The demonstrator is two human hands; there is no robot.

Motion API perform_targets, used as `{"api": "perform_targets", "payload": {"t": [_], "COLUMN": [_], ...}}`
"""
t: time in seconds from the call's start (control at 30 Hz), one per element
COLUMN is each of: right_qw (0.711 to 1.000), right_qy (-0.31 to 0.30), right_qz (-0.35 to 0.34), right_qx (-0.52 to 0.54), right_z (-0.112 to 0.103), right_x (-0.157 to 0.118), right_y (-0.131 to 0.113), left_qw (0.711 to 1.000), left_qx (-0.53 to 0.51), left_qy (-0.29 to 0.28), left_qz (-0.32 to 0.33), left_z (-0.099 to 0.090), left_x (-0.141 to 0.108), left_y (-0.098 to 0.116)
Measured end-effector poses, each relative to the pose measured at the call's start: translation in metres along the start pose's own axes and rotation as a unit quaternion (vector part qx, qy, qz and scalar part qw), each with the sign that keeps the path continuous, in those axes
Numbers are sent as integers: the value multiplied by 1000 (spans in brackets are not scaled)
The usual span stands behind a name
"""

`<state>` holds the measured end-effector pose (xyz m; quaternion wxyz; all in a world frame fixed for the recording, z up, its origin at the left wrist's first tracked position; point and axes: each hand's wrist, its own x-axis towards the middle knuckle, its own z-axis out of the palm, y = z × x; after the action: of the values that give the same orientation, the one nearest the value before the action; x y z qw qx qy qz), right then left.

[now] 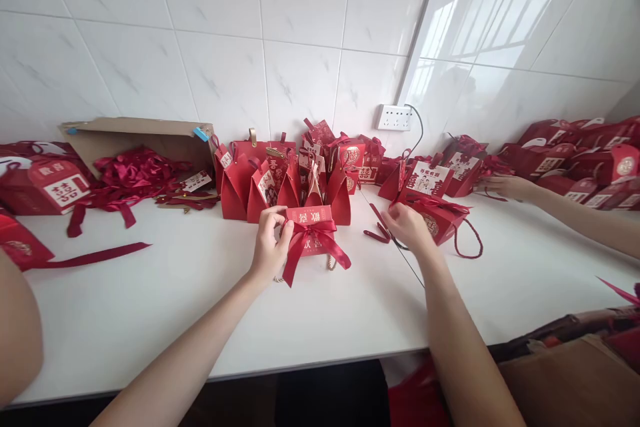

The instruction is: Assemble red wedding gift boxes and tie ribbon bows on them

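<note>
In front of me a small red gift box (306,214) with pale characters stands on the white table (310,320). A red satin bow (313,235) is tied across it, its tails hanging down the front. My left hand (271,243) grips the box by its left side, thumb near the bow. To the right, my right hand (409,225) is closed, fingertips pinched together beside several short dark red strips (377,233); what lies between the fingertips is hidden. Just beyond that hand lies a red box (443,217) with a gold emblem and a twisted cord handle (469,250).
Several red boxes (235,187) stand behind the held one. A cardboard box (135,125) with red ribbons (140,177) is at left. Another person's hand (505,187) reaches in at right, near stacked red boxes (600,153). A power strip (394,118) hangs on the wall.
</note>
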<state>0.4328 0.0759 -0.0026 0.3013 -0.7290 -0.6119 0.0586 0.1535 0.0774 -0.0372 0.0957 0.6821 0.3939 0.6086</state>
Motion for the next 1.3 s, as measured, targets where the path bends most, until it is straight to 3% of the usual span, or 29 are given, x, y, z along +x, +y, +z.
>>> {"api": "perform_targets", "payload": {"t": [0.1,0.27,0.43,0.77,1.0,1.07,1.17,1.3], "right_qw": [980,961,953,952,961,974,988,995], "right_qy": [-110,-175,-148,-154,-61,20,124,39], "right_qz": [71,112,145,162,182,148,28,-69], "right_qx": [-150,-182,-219,-209,-199,-170,-89,-59], "right_z": [-10,-3,-4,2,-4,-3,7,24], "right_x": [10,5,1,-1,-2,1,8,12], "right_y": [31,35,25,23,13,6,-2,-1], "left_qw": [1000,1000,1000,1000,1000,1000,1000,1000], "left_qx": [1,4,10,5,4,5,2,1], "left_qy": [3,-7,-8,-10,-13,-12,-10,-10], "left_qz": [6,7,8,9,11,14,19,17], "left_z": [2,3,2,2,2,3,3,2], "left_x": [0,-1,0,-1,-1,-1,-1,-1], "left_y": [0,-1,-1,0,2,2,1,1]}}
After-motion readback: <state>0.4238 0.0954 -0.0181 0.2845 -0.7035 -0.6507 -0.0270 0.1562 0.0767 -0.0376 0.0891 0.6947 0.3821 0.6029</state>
